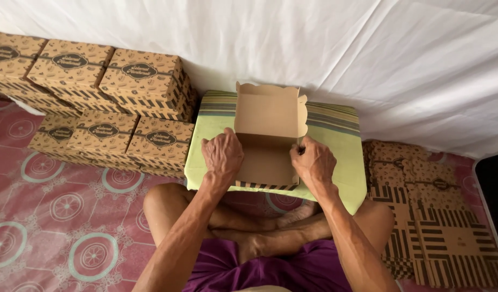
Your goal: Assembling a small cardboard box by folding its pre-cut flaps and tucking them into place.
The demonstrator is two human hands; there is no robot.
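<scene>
- White cloth backdrop [368, 54], hung creased across the whole far side.
- Patterned floor mat [59, 216] in pink with teal circles, spread underneath.
- Stack of closed printed cardboard boxes [105, 103] at far left, piled in two tiers against the backdrop.
- Pile of flat unfolded box blanks [432, 216] at right, lying on the mat, striped edges showing.
- Low stand under a yellow-green cloth [343, 157], striped along its far edge, just ahead of the crossed legs.
- Open brown cardboard box [266, 146] at the middle of that cloth, lid standing upright at the back, striped front wall facing near.
- Left hand [222, 155] curled over the box's left wall, gripping it.
- Right hand [313, 162] clasped on the box's right wall, fingers pressed to its edge.
</scene>
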